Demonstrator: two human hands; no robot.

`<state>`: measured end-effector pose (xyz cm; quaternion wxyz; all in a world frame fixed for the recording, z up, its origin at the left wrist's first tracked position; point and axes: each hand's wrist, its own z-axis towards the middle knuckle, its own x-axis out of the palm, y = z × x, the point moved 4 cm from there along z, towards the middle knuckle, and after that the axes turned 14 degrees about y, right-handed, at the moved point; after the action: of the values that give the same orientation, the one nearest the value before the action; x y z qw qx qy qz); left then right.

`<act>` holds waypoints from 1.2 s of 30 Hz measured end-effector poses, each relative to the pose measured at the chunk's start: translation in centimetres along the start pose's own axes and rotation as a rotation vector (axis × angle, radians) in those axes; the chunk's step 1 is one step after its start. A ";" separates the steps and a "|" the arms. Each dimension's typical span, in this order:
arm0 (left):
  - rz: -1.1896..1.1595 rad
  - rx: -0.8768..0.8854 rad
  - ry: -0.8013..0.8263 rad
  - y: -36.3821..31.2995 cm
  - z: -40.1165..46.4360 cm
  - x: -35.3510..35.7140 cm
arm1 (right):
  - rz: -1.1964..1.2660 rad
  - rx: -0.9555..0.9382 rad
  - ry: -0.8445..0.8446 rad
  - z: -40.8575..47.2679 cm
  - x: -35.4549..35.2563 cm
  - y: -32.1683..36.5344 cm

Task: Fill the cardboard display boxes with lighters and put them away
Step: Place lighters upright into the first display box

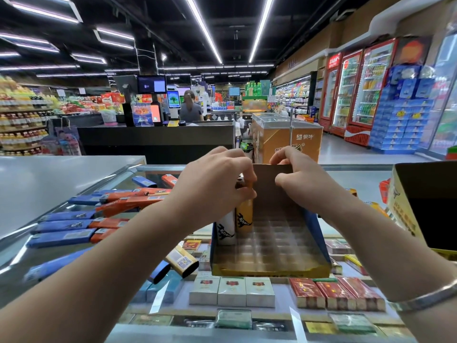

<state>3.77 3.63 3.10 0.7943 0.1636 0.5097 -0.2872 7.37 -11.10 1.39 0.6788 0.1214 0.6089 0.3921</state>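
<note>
A cardboard display box (270, 267) with a gridded insert stands on the glass counter in front of me. A white lighter (226, 229) and a yellow lighter (244, 215) stand upright in its back left cells. My left hand (217, 179) has its fingers curled round the top of the yellow lighter. My right hand (296, 174) pinches the top edge of the box's tall back flap (265, 179). Several loose blue and orange lighters (74, 226) lie on the glass to the left. A yellow lighter (181, 261) and a dark blue one (160, 271) lie near the box's front left corner.
A second cardboard box (425, 206) stands open at the right edge of the counter. Cigarette packs (232, 290) show under the glass (351, 174). A white countertop (49, 177) lies to the left. Beyond are a dark checkout desk (158, 139) with a person and a freezer chest (286, 137).
</note>
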 end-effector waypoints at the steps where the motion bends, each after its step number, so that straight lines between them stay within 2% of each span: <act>1: -0.067 -0.012 0.027 0.2 0.1 0.1 | -0.003 -0.002 0.003 0.1 0.0 0.0; 4: -0.271 -0.037 0.130 0.9 0.1 0.5 | 0.045 -0.002 -0.008 0.2 -0.7 -0.1; 7: -0.452 -0.035 0.180 1.5 0.1 1.1 | 0.052 0.016 -0.137 0.0 -3.1 -0.9; 10: -0.519 -0.046 0.201 2.1 0.2 1.9 | -0.043 0.090 -0.267 -0.4 -5.3 -2.5; 12: -0.546 -0.055 0.180 2.2 0.4 2.3 | -0.134 0.182 -0.257 -0.3 -5.7 -4.0; 16: -0.527 -0.074 0.123 2.4 0.5 2.7 | -0.199 0.356 -0.056 -0.1 -4.0 -5.6; 21: -0.487 -0.082 0.066 2.5 0.4 2.8 | -0.230 0.314 0.055 0.4 -2.4 -5.8; 25: -0.471 -0.092 0.047 2.4 0.4 2.8 | -0.286 0.408 0.153 0.8 -1.4 -7.2; 32: -0.447 -0.103 0.044 2.4 0.4 2.8 | -0.397 0.454 0.126 1.9 -0.2 -9.3; 36: -0.446 -0.110 0.038 2.4 0.4 2.6 | -0.463 0.367 -0.072 1.7 -1.4 -8.9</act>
<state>6.39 4.49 0.85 0.7092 0.0088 0.5630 -0.4243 12.47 -17.43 -2.90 0.7382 0.1138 0.6565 0.1059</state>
